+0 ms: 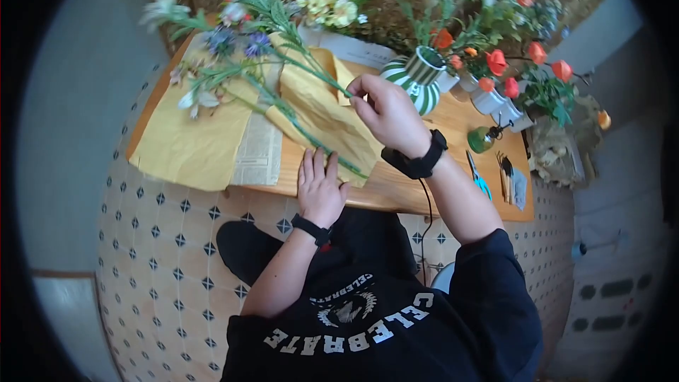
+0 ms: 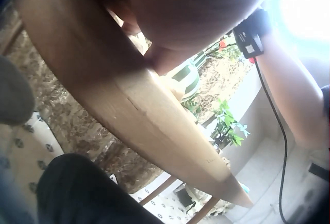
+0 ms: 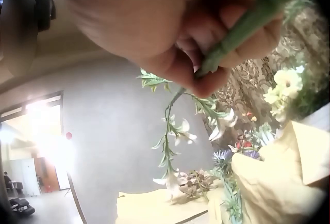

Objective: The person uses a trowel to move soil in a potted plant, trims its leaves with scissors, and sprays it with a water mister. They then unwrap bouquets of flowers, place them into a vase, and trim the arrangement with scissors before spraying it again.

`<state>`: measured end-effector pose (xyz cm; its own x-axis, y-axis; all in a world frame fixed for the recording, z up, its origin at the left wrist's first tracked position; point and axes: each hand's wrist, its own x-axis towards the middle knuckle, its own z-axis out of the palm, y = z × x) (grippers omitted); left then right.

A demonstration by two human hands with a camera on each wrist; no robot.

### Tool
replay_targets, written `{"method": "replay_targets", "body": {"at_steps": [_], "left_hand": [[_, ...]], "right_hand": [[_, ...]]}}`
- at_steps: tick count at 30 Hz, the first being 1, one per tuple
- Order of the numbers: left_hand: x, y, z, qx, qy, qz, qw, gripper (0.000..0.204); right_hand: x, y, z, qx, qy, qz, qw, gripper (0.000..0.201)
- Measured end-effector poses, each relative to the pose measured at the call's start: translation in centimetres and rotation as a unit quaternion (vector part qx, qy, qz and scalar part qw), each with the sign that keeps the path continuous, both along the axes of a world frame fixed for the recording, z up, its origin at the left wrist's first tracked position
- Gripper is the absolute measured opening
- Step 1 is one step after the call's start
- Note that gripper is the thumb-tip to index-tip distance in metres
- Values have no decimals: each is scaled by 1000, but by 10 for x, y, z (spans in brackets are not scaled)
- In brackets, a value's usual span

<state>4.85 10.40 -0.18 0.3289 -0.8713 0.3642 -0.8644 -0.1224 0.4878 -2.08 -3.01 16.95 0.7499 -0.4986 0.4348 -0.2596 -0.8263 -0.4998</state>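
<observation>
My right hand (image 1: 387, 114) pinches the green stem (image 1: 320, 75) of a white-flowered branch, held above the yellow wrapping paper (image 1: 322, 110). In the right wrist view the fingers of the right hand (image 3: 206, 38) curl round that stem, and white lilies (image 3: 183, 132) hang beyond it. My left hand (image 1: 322, 187) rests with fingers extended on the paper's lower edge, beside the lower ends of other stems (image 1: 346, 164). Blue-purple flowers (image 1: 256, 44) lie on the paper at the upper left. In the left wrist view the left hand (image 2: 191, 7) is a dark close shape.
A green-and-white striped vase (image 1: 416, 78) stands behind the right hand. Red flowers (image 1: 497, 62) in white pots are at the right. A green spray bottle (image 1: 484, 139), blue-handled scissors (image 1: 481, 182) and small tools (image 1: 506, 178) lie near the table's right end. A cable hangs from the right wrist.
</observation>
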Motion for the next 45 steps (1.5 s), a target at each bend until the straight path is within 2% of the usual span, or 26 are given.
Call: {"method": "replay_targets", "body": {"at_steps": [5, 6, 9, 10, 11, 13, 16, 19, 20, 22, 23, 25, 27, 29, 32, 35, 38, 45], "left_hand": [[0, 1, 3, 26, -2, -10, 1000, 63], [1, 2, 4, 18, -1, -15, 1000, 64], [20, 3, -3, -44, 100, -90, 990, 64], [32, 1, 0, -87, 142, -120, 979, 58], [33, -2, 18, -130, 261, -128, 948, 55], [30, -4, 78, -203, 489, -133, 838, 51], [33, -16, 136, -210, 575, -147, 777, 39], [27, -38, 141, -214, 565, -153, 782, 30], [25, -45, 147, -219, 552, -132, 793, 22], [30, -56, 160, -255, 524, -128, 802, 19], [34, -61, 168, -273, 510, -125, 806, 18], [41, -70, 188, -284, 491, -133, 813, 15], [47, -83, 211, -296, 455, -150, 826, 13], [52, -96, 237, -288, 409, -142, 854, 16], [60, -121, 266, -292, 396, -157, 856, 17], [66, -141, 287, -300, 360, -151, 870, 17], [65, -157, 301, -291, 337, -142, 884, 19], [48, -193, 304, -214, 292, -152, 920, 17]], "right_hand": [[-26, 15, 13, -10, -50, 0, 999, 10], [-27, 10, 5, -20, -67, 32, 997, 11], [-31, 13, -3, -17, -73, 42, 996, 9], [-34, 13, -5, -22, -75, 43, 996, 10], [-37, 13, -7, -27, -75, 45, 996, 10], [-44, 10, -15, -43, -71, 50, 995, 10], [-51, 0, -22, -74, -65, 66, 993, 11], [-62, -13, -23, -41, -86, 69, 993, 13], [-69, -18, -21, -11, -101, 62, 993, 14], [-87, -33, -22, 56, -133, 36, 989, 17], [-97, -43, -30, 134, -154, 2, 979, 15], [-114, -66, -50, 283, -271, -20, 920, 12], [-127, -97, -77, 268, -358, -88, 890, 13], [-144, -121, -93, 308, -414, -113, 849, 13], [-158, -151, -129, 403, -455, -155, 779, 13], [-162, -162, -155, 428, -448, -165, 768, 13], [-163, -168, -169, 476, -438, -131, 751, 13], [-167, -168, -175, 580, -453, -52, 675, 14]]}}
